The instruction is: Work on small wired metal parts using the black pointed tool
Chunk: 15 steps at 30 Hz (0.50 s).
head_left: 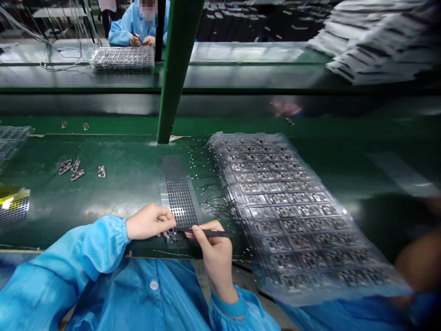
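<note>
My left hand [149, 221] is closed, pinching a small dark circuit part [171, 236] at the near edge of the green bench. My right hand [212, 250] is closed round black tweezers [206, 233], whose tip meets that part. Just beyond both hands lies a narrow strip of small black squares [179, 195] on clear film. To the right a stack of clear trays [292, 211] holds many small circuit boards.
Loose small parts [71, 168] lie on the left of the bench [113, 193]. A green post [174, 69] rises at centre. Another person in blue [132, 27] works at a tray [122, 58] across the far bench. Stacked trays [379, 41] sit top right. Another mesh strip [14, 209] lies far left.
</note>
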Available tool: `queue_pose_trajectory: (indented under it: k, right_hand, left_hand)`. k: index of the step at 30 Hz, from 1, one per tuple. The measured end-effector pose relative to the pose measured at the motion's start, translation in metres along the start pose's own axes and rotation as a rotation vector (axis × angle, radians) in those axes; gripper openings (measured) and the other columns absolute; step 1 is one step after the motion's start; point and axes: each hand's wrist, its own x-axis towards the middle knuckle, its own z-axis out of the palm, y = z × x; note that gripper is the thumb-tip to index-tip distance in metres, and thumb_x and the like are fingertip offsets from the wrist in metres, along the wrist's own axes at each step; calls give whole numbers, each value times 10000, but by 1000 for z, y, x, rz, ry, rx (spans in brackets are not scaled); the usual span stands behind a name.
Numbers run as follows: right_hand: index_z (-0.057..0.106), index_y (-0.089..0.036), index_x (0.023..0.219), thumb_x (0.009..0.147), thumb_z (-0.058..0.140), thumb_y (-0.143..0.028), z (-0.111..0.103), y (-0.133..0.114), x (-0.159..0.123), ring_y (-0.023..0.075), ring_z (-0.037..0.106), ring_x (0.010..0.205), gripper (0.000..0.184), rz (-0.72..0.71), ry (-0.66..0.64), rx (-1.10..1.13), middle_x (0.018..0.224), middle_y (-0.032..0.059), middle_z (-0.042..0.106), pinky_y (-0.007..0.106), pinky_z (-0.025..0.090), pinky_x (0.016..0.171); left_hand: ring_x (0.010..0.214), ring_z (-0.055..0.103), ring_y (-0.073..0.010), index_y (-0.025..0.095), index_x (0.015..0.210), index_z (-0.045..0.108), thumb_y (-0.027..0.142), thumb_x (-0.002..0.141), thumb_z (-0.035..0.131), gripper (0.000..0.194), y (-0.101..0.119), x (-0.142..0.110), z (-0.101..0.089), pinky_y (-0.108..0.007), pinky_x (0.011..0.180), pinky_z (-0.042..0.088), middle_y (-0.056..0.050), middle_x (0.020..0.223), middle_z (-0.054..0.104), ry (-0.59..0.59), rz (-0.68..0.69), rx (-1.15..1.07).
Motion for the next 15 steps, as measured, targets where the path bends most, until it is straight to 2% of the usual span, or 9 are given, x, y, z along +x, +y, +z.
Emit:
queue_pose_trajectory:
  k: [5, 15]
  right_hand:
    - [545, -208, 721, 765, 685, -356, 0, 1, 0, 164, 652, 573, 208, 4, -7, 13, 632, -15, 640, 287, 548, 606]
    - [550, -207, 725, 765, 681, -368, 2, 2, 1, 187, 656, 606, 212, -3, 1, -7, 642, 5, 642, 317, 557, 612]
  left_hand:
    - [569, 579, -120, 149, 706, 515, 314, 772, 538, 180, -1, 0, 0, -198, 478, 442, 29, 589, 535, 0, 10, -5]
    - [561, 569, -114, 149, 700, 511, 298, 780, 530, 171, 0, 1, 0, -198, 479, 444, 27, 593, 536, 0, 18, 2]
